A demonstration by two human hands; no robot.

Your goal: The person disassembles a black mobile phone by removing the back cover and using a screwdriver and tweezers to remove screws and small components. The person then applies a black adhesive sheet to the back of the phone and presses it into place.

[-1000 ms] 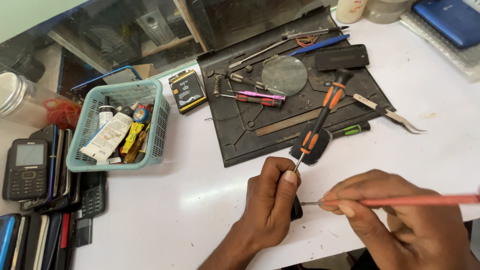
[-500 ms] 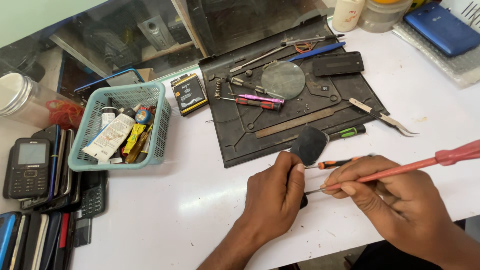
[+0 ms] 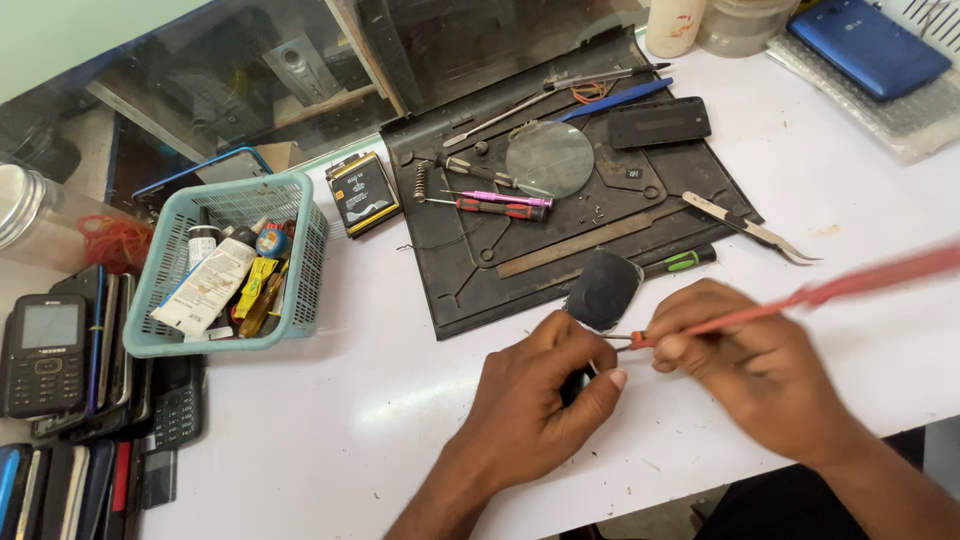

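The red tool (image 3: 860,282) is blurred by motion and its far end is cut off at the right edge. A small dark thing (image 3: 574,384) is mostly hidden under the left hand (image 3: 535,405), so its kind is unclear. The phones (image 3: 60,480) at the lower left are cut off by the frame.

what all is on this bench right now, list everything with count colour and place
work mat: 1, black, centre back of the white table
round lens: 1, clear, on the mat
small screwdrivers: 2, pink and red, on the mat by the lens
tweezers: 1, pale handle, mat's right edge
basket: 1, teal, left of mat, holding tubes and small bottles
battery: 1, black and yellow, between basket and mat
phones: several, mostly black, stacked far left
blue phone: 1, top right
left hand: 1, pressing a small dark part onto the table
right hand: 1, holding a red-handled tool, blurred
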